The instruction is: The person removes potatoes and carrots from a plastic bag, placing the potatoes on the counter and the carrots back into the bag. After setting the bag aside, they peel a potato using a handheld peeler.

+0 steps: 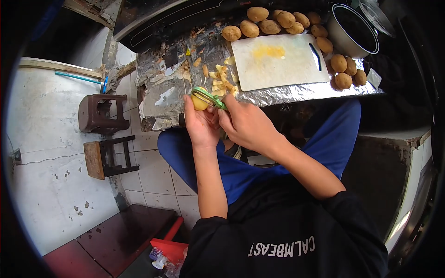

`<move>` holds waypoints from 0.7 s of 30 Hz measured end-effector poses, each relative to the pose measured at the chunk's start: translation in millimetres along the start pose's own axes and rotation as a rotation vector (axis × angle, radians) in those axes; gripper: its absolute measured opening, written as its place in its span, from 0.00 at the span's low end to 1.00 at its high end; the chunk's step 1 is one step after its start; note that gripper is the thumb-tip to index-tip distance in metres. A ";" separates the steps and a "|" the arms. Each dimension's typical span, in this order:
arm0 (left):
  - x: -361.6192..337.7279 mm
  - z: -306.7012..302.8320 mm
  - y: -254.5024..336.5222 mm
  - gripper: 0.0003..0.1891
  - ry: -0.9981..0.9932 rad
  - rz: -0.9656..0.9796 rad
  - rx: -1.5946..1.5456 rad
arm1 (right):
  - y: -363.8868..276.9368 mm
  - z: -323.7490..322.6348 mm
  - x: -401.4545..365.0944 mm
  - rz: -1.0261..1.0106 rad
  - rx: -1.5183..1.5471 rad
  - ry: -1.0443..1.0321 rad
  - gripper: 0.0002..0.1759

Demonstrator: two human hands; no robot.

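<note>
My left hand (pixel 202 124) is closed around a peeled yellow potato (pixel 200 103), held over the front edge of the worktop. In my right hand (pixel 245 121) is a green peeler (pixel 214 99), its blade end lying across the potato. Just beyond my hands, a heap of potato peelings (pixel 221 78) rests on the worktop. To the right of the peelings lies a white cutting board (pixel 278 67) with a yellowish stain. Part of the potato is hidden by the peeler and my fingers.
Several unpeeled potatoes (pixel 270 27) line the board's far side, with more potatoes (pixel 343 80) at its right. A metal pot (pixel 354 30) stands at the back right. Foil (pixel 287 93) covers the worktop edge. Two stools, one brown plastic (pixel 103 113) and one wooden-topped (pixel 95 160), are on the left.
</note>
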State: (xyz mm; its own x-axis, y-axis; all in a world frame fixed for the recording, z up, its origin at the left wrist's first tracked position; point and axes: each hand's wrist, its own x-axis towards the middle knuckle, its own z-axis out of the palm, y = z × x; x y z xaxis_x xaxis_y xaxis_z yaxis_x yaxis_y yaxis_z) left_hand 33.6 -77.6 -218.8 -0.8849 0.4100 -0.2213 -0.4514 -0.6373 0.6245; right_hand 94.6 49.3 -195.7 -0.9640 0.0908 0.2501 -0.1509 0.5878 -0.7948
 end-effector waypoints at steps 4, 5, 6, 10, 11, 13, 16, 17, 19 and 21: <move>-2.1 6.4 -7.8 0.26 0.125 0.086 0.075 | -3.1 1.9 7.7 0.044 0.010 0.000 0.15; -3.1 7.1 -8.4 0.25 0.148 0.095 0.109 | -3.3 1.7 9.5 0.065 0.020 -0.002 0.15; -0.4 -2.0 -8.4 0.25 0.146 0.094 0.109 | -3.0 1.8 9.5 0.066 0.019 0.000 0.15; 4.4 -29.9 4.7 0.25 -0.355 -0.013 -0.113 | -2.1 4.5 5.5 0.058 0.045 -0.007 0.15; 5.2 -25.8 6.4 0.25 -0.404 -0.057 -0.111 | -1.5 3.4 5.9 0.067 0.051 -0.012 0.15; -4.4 3.5 -5.9 0.26 -0.090 0.003 0.008 | -1.2 -1.2 13.7 0.072 0.033 -0.014 0.16; -5.2 -5.4 -5.6 0.27 0.177 0.048 0.135 | 0.0 -2.0 15.4 0.049 0.037 -0.007 0.16; -2.5 -14.8 -3.7 0.27 0.050 0.021 0.113 | 1.0 -2.0 14.8 0.047 0.016 -0.009 0.17; -2.5 -16.0 -3.3 0.28 -0.075 -0.004 0.094 | 0.8 -2.0 15.7 0.044 -0.001 -0.011 0.17; -6.1 3.5 -6.1 0.28 0.177 0.020 0.217 | 2.0 -2.8 16.3 0.044 0.001 -0.014 0.18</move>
State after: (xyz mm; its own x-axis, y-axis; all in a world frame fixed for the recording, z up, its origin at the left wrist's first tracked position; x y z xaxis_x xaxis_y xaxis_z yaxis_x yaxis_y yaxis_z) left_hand 42.1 -73.9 -218.6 -0.9081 0.2665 -0.3230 -0.4157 -0.4814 0.7717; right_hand 79.2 54.2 -191.7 -0.9727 0.1052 0.2071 -0.1085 0.5827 -0.8054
